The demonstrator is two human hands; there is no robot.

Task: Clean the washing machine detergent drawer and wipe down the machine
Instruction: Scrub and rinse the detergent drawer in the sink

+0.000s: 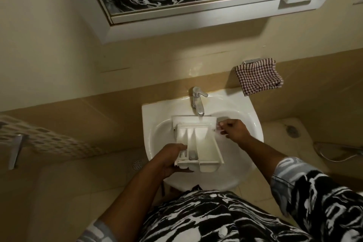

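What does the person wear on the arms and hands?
The left hand and right hand are bare, without gloves. The left sleeve and right sleeve have a black-and-white swirling print with paler cuffs, and end near the elbows.

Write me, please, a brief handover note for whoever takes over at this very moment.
Left hand grips the detergent drawer at its near left corner, over the sink.
Right hand is by the drawer's far right end, fingers curled; whether they hold anything is unclear.
Done: drawer out and under the tap.
Left: scrub, rinse, refit, wipe the machine; a checked cloth hangs nearby.
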